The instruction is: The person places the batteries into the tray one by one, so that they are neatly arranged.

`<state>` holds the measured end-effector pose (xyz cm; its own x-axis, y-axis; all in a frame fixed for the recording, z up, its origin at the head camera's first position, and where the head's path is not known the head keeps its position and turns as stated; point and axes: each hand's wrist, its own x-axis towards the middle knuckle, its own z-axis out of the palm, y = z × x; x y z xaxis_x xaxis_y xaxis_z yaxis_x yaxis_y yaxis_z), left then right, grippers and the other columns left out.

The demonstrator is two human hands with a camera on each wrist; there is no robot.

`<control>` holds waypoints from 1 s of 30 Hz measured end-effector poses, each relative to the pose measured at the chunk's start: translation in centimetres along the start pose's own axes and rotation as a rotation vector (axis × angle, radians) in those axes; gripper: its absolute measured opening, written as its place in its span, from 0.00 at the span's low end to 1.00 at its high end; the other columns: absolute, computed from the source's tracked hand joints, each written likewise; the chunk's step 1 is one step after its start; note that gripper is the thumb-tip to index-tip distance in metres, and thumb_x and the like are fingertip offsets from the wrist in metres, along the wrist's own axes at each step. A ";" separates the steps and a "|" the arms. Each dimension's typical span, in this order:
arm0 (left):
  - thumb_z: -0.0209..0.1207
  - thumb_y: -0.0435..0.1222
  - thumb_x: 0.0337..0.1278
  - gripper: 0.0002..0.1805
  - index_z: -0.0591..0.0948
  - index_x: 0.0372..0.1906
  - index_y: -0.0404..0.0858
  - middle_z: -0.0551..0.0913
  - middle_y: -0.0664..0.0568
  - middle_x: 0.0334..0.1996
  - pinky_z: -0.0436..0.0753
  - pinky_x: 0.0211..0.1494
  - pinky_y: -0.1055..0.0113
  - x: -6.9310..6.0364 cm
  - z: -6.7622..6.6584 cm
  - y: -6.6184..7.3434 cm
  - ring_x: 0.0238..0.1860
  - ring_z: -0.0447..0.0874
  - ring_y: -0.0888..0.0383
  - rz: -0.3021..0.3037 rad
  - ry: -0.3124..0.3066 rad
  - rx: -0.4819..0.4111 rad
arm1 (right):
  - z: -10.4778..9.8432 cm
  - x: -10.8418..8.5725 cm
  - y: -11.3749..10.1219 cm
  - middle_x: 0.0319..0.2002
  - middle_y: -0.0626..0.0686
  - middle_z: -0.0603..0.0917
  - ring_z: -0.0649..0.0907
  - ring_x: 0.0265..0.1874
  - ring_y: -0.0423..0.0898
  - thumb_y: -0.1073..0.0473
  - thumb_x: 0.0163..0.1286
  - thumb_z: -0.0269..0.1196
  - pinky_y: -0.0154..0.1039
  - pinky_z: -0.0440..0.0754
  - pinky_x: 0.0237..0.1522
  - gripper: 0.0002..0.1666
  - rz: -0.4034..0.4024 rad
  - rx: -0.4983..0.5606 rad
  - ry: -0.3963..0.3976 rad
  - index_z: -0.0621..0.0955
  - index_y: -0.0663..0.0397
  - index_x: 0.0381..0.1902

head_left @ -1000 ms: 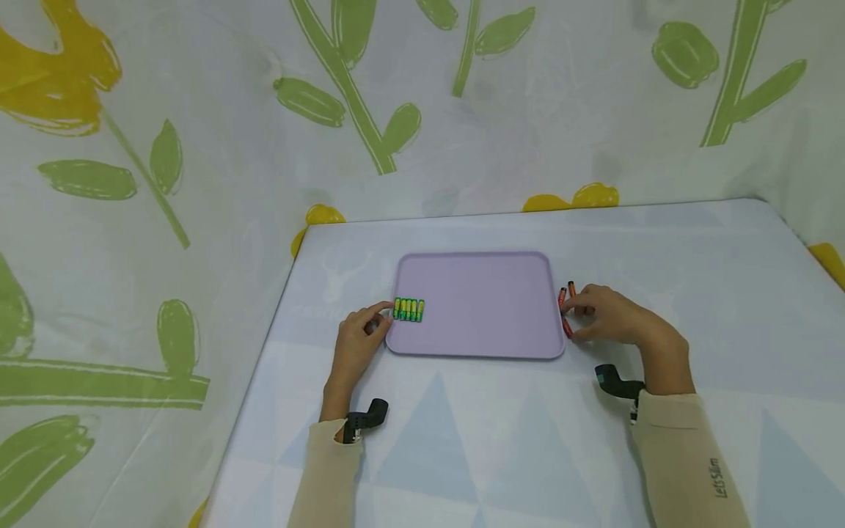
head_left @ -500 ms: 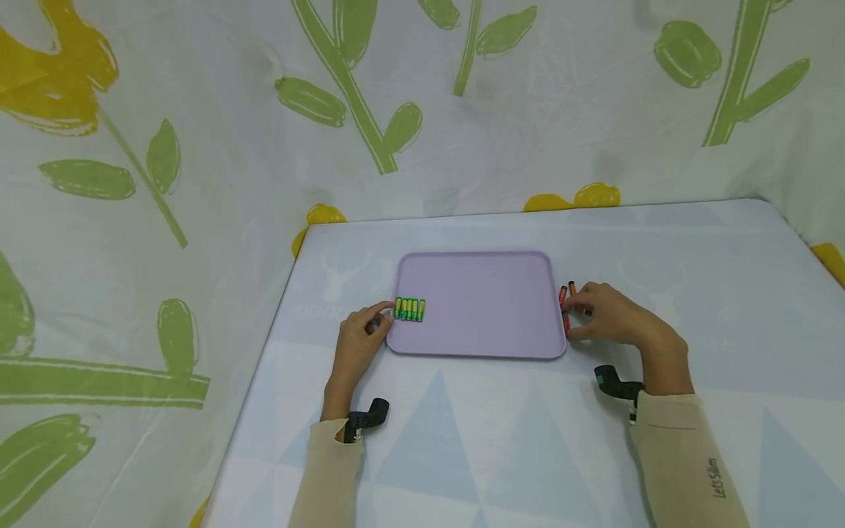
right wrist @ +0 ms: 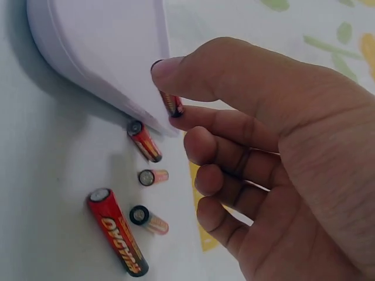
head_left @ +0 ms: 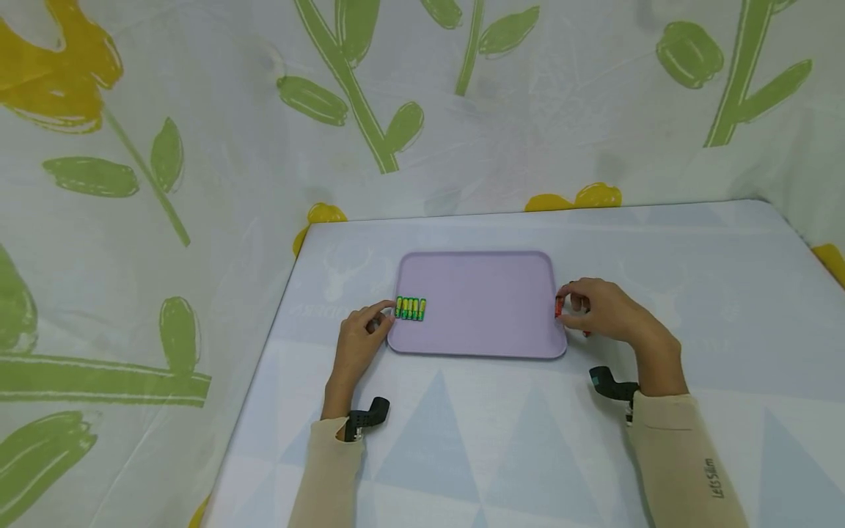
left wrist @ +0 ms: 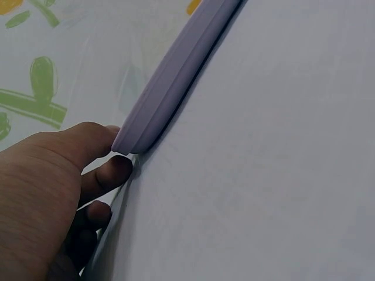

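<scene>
A lilac tray (head_left: 478, 293) lies on the table, with several green-and-yellow batteries (head_left: 411, 309) in a row inside its left edge. At that edge my left hand (head_left: 359, 341) holds the rim between thumb and index finger; the left wrist view shows the thumb at the rim (left wrist: 155, 99). My right hand (head_left: 610, 312) pinches a red battery (right wrist: 172, 105) between thumb and index finger, over the tray's right rim. Several loose red-and-black batteries (right wrist: 119, 234) lie beside the tray under that hand, mostly hidden from the head view.
The table (head_left: 502, 440) has a pale cloth with blue triangles. Behind it and to the left hangs a light sheet (head_left: 224, 110) printed with green leaves and yellow flowers. A black wrist camera (head_left: 612, 383) sits on the right wrist, another camera (head_left: 370, 416) on the left.
My right hand has picked up a red battery from beside the tray and moved it slightly left, over the right rim. My left hand stays at the tray's left edge.
</scene>
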<state>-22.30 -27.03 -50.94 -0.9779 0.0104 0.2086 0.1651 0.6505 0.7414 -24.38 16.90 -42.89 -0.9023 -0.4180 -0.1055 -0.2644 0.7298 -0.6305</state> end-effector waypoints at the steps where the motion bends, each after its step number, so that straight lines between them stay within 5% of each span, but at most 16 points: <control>1: 0.64 0.42 0.67 0.14 0.85 0.55 0.52 0.79 0.56 0.29 0.64 0.45 0.58 0.0 0.0 0.0 0.32 0.68 0.54 0.002 0.002 -0.001 | 0.1 0.1 -0.1 0.33 0.52 0.74 0.78 0.26 0.45 0.59 0.64 0.70 0.41 0.73 0.33 0.21 -0.008 -0.006 0.006 0.81 0.63 0.52; 9: 0.63 0.43 0.67 0.14 0.85 0.56 0.51 0.79 0.57 0.29 0.64 0.45 0.58 0.0 0.0 -0.1 0.32 0.68 0.55 0.009 0.012 0.004 | 0.6 0.8 -1.6 0.34 0.53 0.74 0.76 0.27 0.48 0.61 0.64 0.69 0.41 0.76 0.28 0.21 -0.029 0.008 0.040 0.80 0.60 0.54; 14: 0.64 0.43 0.67 0.14 0.85 0.56 0.51 0.79 0.56 0.29 0.64 0.44 0.58 -0.1 -0.1 0.1 0.32 0.68 0.55 -0.005 0.014 -0.012 | 1.2 1.4 -2.5 0.32 0.51 0.74 0.72 0.37 0.50 0.61 0.64 0.69 0.42 0.71 0.35 0.18 -0.089 -0.013 0.088 0.82 0.59 0.51; 30: 0.63 0.42 0.67 0.14 0.85 0.55 0.52 0.80 0.56 0.31 0.66 0.42 0.58 -0.2 0.0 0.4 0.32 0.69 0.54 -0.025 0.014 -0.035 | 3.3 3.3 -4.2 0.30 0.48 0.74 0.72 0.37 0.48 0.61 0.63 0.70 0.44 0.70 0.39 0.18 -0.176 -0.017 0.153 0.83 0.56 0.51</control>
<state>-22.03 -26.83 -50.69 -0.9799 -0.0162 0.1989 0.1456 0.6234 0.7682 -25.11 10.66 -43.12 -0.8827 -0.4533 0.1237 -0.4265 0.6624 -0.6159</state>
